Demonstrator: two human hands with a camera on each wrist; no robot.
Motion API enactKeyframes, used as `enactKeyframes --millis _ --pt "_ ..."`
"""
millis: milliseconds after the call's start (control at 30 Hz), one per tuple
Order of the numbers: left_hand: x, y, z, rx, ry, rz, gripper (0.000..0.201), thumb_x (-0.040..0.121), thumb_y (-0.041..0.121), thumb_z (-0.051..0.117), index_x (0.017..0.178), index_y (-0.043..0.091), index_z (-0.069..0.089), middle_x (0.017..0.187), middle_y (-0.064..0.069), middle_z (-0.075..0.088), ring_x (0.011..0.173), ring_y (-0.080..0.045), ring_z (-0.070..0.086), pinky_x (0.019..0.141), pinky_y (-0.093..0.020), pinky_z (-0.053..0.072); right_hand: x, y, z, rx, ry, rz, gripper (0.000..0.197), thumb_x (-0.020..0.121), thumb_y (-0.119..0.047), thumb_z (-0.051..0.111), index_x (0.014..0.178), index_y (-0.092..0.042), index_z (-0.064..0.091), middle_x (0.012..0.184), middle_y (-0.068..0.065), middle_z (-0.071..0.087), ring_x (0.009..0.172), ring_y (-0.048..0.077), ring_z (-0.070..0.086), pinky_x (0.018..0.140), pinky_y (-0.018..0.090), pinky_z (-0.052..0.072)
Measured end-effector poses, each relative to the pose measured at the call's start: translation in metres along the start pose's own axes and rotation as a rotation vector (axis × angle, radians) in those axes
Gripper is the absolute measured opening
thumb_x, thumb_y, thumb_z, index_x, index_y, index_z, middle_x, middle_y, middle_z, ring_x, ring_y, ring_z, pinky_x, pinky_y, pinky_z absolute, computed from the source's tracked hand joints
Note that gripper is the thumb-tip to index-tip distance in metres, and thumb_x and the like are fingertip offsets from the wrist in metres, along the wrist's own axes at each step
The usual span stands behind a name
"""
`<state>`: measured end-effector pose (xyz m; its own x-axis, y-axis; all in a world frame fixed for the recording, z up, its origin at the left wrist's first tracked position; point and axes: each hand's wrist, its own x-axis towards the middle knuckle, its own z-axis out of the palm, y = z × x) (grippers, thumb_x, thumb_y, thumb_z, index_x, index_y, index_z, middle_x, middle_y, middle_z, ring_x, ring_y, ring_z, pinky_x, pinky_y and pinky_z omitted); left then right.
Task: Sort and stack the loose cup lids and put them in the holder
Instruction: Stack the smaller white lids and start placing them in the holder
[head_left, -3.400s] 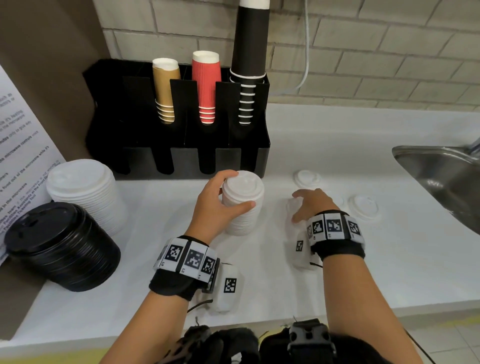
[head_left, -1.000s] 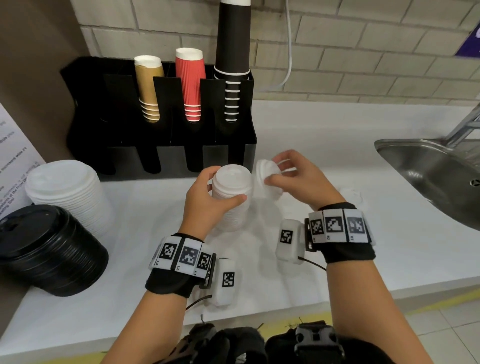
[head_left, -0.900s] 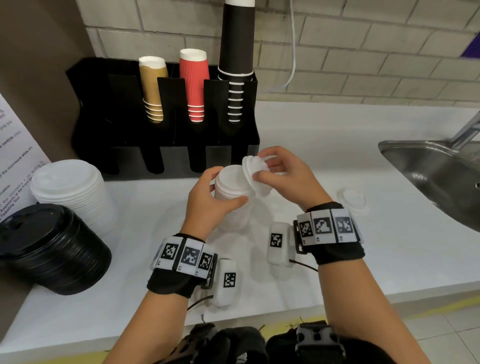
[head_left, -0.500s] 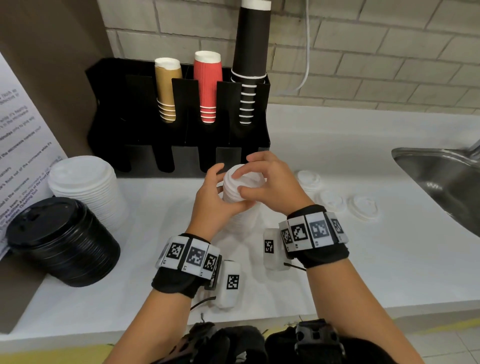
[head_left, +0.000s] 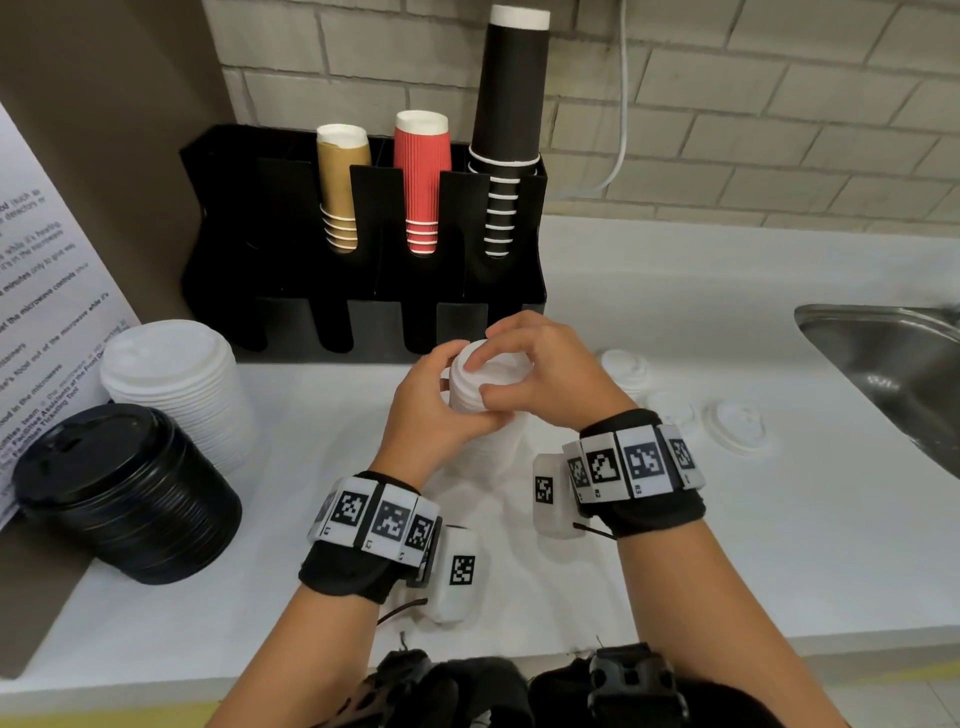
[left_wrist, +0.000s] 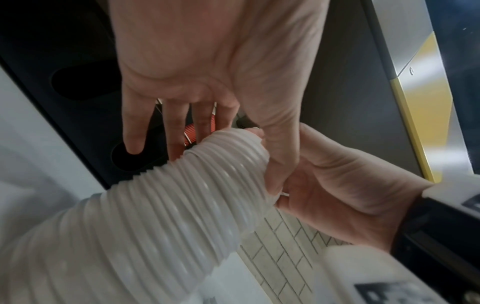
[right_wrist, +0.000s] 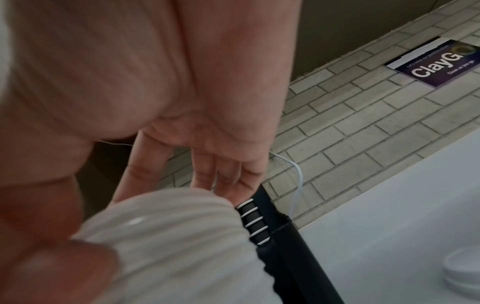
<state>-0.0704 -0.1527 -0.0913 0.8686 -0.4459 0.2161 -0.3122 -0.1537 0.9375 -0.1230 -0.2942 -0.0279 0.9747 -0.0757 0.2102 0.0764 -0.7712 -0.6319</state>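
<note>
From the head view the left hand (head_left: 436, 410) grips the small white lid stack (head_left: 485, 395) on the counter (head_left: 727, 545) while the right hand (head_left: 540, 374) pinches its top lid, and the left wrist view shows the ribbed stack (left_wrist: 182, 195) leaning, and the right wrist view its top edge (right_wrist: 166, 216) under fingers (right_wrist: 226, 174), so pressing squarely down should seat the lid evenly.

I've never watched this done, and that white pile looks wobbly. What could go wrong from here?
1. The tall stack of small white lids is held only near its top by the left hand and right hand; pressing off-centre might tip it.
2. Three loose lids lie near the sink; a careless sweep might knock one in.
</note>
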Motion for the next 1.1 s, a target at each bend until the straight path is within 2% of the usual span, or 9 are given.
enactKeyframes --millis 167,267,367,467,533,667,833,933,1100 --pt "0.002 0.003 0.001 -0.010 -0.036 0.022 0.075 0.069 0.025 0.087 0.133 0.031 0.049 0.129 0.010 0.051 0.114 -0.004 0.051 0.088 -0.018 0.044 0.002 0.009 -0.001 0.108 -0.066 -0.010 0.027 0.074 -0.017 0.078 0.096 -0.032 0.071 0.111 -0.010 0.052 0.104 0.003 0.050 0.085 0.013 0.035" --pt "0.004 0.005 0.003 0.011 -0.077 0.056 0.065 0.070 0.026 0.085 0.125 0.037 0.052 0.127 0.010 0.054 0.114 -0.002 0.051 0.089 -0.016 0.041 0.006 0.023 -0.009 0.302 0.019 0.037 0.026 0.078 -0.025 0.077 0.098 -0.037 0.066 0.107 -0.018 0.056 0.103 0.000 0.053 0.081 0.009 0.041" --pt "0.008 0.006 0.003 0.064 -0.109 0.044 0.064 0.070 0.024 0.085 0.121 0.042 0.051 0.126 0.010 0.048 0.112 -0.004 0.046 0.086 -0.009 0.035 0.023 0.060 -0.023 0.276 0.216 0.386 0.034 0.085 -0.034 0.068 0.118 -0.027 0.060 0.128 0.002 0.052 0.118 0.018 0.051 0.095 0.027 0.042" --pt "0.010 0.009 0.003 0.083 -0.147 0.015 0.062 0.072 0.026 0.083 0.119 0.048 0.049 0.127 0.010 0.041 0.111 -0.004 0.042 0.083 -0.005 0.031 0.038 0.098 -0.033 -0.119 0.040 0.739 0.060 0.088 -0.042 0.060 0.141 -0.023 0.040 0.145 0.015 0.034 0.131 0.034 0.039 0.106 0.042 0.036" --pt "0.011 0.010 0.004 0.082 -0.159 0.009 0.062 0.073 0.026 0.083 0.120 0.047 0.048 0.131 0.009 0.041 0.114 -0.006 0.043 0.085 -0.008 0.032 0.046 0.115 -0.036 -0.312 -0.023 0.837 0.063 0.089 -0.043 0.057 0.145 -0.025 0.034 0.146 0.017 0.031 0.131 0.040 0.036 0.106 0.046 0.035" --pt "0.013 0.014 0.004 0.096 -0.189 -0.010 0.067 0.075 0.027 0.082 0.128 0.044 0.044 0.134 0.007 0.044 0.117 -0.008 0.044 0.092 -0.021 0.034 0.052 0.135 -0.037 -0.466 -0.140 0.827 0.052 0.092 -0.025 0.052 0.142 -0.018 0.040 0.145 0.016 0.039 0.129 0.038 0.042 0.106 0.043 0.038" --pt "0.013 0.013 0.004 0.073 -0.194 -0.023 0.075 0.073 0.029 0.083 0.134 0.038 0.041 0.137 0.006 0.042 0.121 -0.010 0.044 0.097 -0.023 0.034 0.046 0.146 -0.037 -0.519 -0.221 0.729 0.042 0.089 -0.005 0.055 0.130 -0.010 0.053 0.132 0.017 0.051 0.123 0.035 0.047 0.103 0.042 0.042" --pt "0.013 0.012 0.004 0.089 -0.182 -0.018 0.072 0.075 0.028 0.082 0.134 0.037 0.042 0.137 0.006 0.041 0.120 -0.010 0.043 0.097 -0.024 0.035 0.044 0.137 -0.040 -0.464 -0.163 0.775 0.044 0.091 -0.008 0.051 0.134 -0.014 0.047 0.131 0.021 0.049 0.120 0.038 0.048 0.101 0.042 0.043" --pt "0.015 0.010 0.004 0.098 -0.133 0.007 0.070 0.073 0.024 0.084 0.131 0.037 0.046 0.132 0.009 0.042 0.117 -0.008 0.044 0.088 -0.010 0.034 0.035 0.104 -0.058 -0.157 0.008 0.758 0.045 0.092 -0.032 0.052 0.135 -0.024 0.039 0.134 0.017 0.043 0.106 0.033 0.054 0.078 0.032 0.038"
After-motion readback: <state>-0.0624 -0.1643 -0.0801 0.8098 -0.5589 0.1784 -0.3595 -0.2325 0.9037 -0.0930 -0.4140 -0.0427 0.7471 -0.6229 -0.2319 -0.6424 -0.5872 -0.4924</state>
